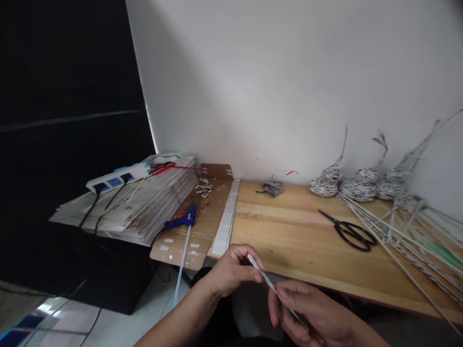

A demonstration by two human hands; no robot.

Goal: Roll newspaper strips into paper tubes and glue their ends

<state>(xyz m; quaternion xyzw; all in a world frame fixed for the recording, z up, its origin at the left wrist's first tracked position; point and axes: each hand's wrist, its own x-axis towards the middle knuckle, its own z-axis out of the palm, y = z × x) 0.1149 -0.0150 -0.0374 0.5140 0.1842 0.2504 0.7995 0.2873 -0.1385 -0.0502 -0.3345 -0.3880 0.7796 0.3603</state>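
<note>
Between my two hands runs a thin, pale rolled-paper stick (266,278), slanting down to the right in front of the table edge. My left hand (235,271) is closed around its upper end, thumb and fingers pinching it. Lower down, my right hand (306,308) grips the same stick between thumb and fingers, and its far end is partly hidden by that hand. On the wooden table (278,231) beyond lie black-handled scissors (352,233), points toward the back left. Long paper sticks (398,236) are heaped to their right.
Several woven paper gourd shapes (325,182) stand by the wall. A grey cloth-like bundle (272,189) lies at the back. Leftward, a blue glue gun (184,218) with a glue stick rests on brown board (210,207), beside stacked paper (170,197) bearing a power strip (119,179).
</note>
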